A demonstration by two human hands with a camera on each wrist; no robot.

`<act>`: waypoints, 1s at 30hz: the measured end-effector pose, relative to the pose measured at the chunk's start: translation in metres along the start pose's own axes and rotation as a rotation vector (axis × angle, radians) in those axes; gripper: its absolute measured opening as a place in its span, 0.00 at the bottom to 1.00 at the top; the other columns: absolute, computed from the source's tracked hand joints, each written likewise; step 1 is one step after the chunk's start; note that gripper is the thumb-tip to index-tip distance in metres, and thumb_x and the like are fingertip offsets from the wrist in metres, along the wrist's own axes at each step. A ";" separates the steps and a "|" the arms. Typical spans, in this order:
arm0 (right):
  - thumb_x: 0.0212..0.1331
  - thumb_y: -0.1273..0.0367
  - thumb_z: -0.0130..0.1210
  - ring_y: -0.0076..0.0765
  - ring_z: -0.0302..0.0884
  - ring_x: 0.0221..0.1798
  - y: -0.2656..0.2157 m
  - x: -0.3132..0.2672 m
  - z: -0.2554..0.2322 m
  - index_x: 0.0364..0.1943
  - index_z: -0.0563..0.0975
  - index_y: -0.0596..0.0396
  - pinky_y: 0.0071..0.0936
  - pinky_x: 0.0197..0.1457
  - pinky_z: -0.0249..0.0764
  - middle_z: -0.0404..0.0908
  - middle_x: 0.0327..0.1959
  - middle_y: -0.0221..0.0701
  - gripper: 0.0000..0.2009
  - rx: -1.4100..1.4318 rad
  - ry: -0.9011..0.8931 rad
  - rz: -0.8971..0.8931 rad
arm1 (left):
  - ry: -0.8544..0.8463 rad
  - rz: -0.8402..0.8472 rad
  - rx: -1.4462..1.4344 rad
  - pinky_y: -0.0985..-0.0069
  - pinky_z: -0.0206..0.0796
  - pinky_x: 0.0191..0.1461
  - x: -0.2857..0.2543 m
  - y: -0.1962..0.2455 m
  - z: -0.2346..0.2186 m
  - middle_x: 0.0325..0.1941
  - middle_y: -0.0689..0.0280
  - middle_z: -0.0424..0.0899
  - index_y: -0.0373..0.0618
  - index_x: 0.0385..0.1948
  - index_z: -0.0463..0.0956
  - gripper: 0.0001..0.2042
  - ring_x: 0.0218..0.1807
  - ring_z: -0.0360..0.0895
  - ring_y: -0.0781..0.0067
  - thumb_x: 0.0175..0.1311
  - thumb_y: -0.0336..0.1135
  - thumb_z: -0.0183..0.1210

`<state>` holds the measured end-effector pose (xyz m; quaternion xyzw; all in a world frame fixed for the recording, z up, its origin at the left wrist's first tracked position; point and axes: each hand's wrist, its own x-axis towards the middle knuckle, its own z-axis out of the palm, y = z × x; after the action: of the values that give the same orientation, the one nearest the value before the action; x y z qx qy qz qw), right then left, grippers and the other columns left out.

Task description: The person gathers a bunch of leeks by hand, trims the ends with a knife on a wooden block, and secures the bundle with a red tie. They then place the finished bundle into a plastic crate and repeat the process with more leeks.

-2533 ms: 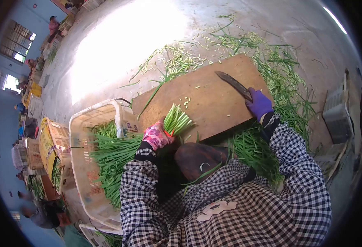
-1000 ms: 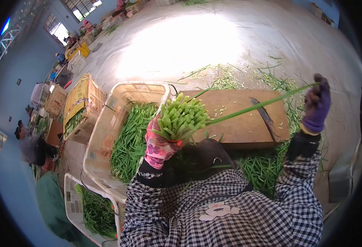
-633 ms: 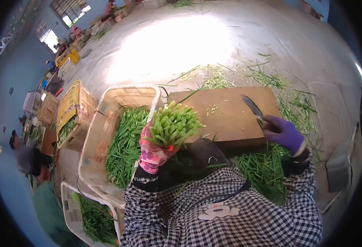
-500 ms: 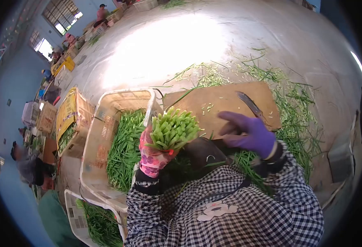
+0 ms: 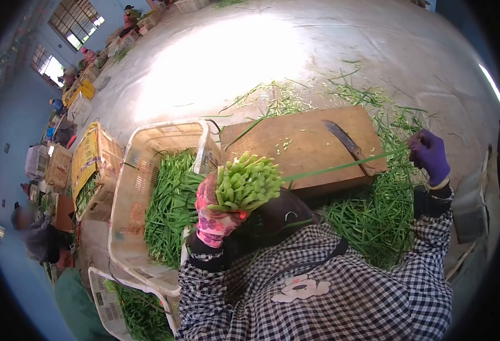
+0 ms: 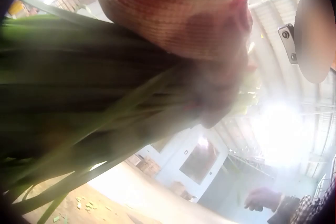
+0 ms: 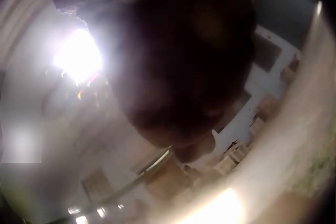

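In the head view the left hand (image 5: pixel 214 210), in a pink patterned glove, grips a thick bundle of green stalks (image 5: pixel 249 183), cut ends upward. The right hand (image 5: pixel 430 156), in a purple glove, pinches one long green leaf (image 5: pixel 341 167) that stretches across from beside the bundle. A knife (image 5: pixel 345 140) lies on the wooden board (image 5: pixel 312 128) between the hands. In the left wrist view long dark leaves (image 6: pixel 79 87) trail from the left hand (image 6: pixel 189 29). The right hand (image 7: pixel 178 61) looks dark and blurred in the right wrist view.
A crate (image 5: pixel 119 213) of greens stands left of the board, with a second crate (image 5: pixel 99 295) below it. Leaf scraps (image 5: pixel 369 221) lie beneath and right of the board. Farther left are a yellow-covered crate (image 5: pixel 85 156) and a seated person (image 5: pixel 42 233).
The right hand has swung from near the bundle out to the right, drawing a leaf with it. Earlier it held the knife, which now lies on the board. The left hand keeps its grip.
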<state>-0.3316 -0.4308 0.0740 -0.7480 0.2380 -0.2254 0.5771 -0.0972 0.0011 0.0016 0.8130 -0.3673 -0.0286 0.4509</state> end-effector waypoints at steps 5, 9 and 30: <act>0.48 0.60 0.55 0.48 0.78 0.38 0.089 0.014 -0.050 0.37 0.78 0.55 0.35 0.42 0.73 0.80 0.37 0.41 0.15 -1.381 0.108 0.525 | 0.006 -0.053 -0.148 0.56 0.63 0.59 0.003 0.006 0.000 0.57 0.55 0.68 0.44 0.56 0.61 0.22 0.56 0.69 0.57 0.66 0.47 0.36; 0.50 0.60 0.57 0.30 0.78 0.39 0.021 -0.009 0.066 0.42 0.78 0.57 0.26 0.46 0.72 0.81 0.36 0.39 0.18 -0.565 -0.413 0.270 | 0.012 0.027 0.115 0.59 0.66 0.57 -0.004 -0.007 0.001 0.57 0.55 0.69 0.44 0.55 0.61 0.20 0.54 0.71 0.57 0.65 0.43 0.43; 0.63 0.59 0.43 0.10 0.55 0.16 0.104 0.049 0.112 0.38 0.74 0.53 0.08 0.18 0.51 0.64 0.18 0.16 0.13 0.503 -0.248 0.221 | 0.552 0.073 -0.108 0.65 0.68 0.49 -0.026 0.050 -0.081 0.46 0.59 0.77 0.41 0.50 0.68 0.32 0.48 0.75 0.62 0.38 0.36 0.70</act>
<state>-0.2341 -0.3993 -0.0504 -0.5730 0.1825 -0.1201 0.7899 -0.1139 0.0584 0.0801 0.7510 -0.2578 0.1905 0.5773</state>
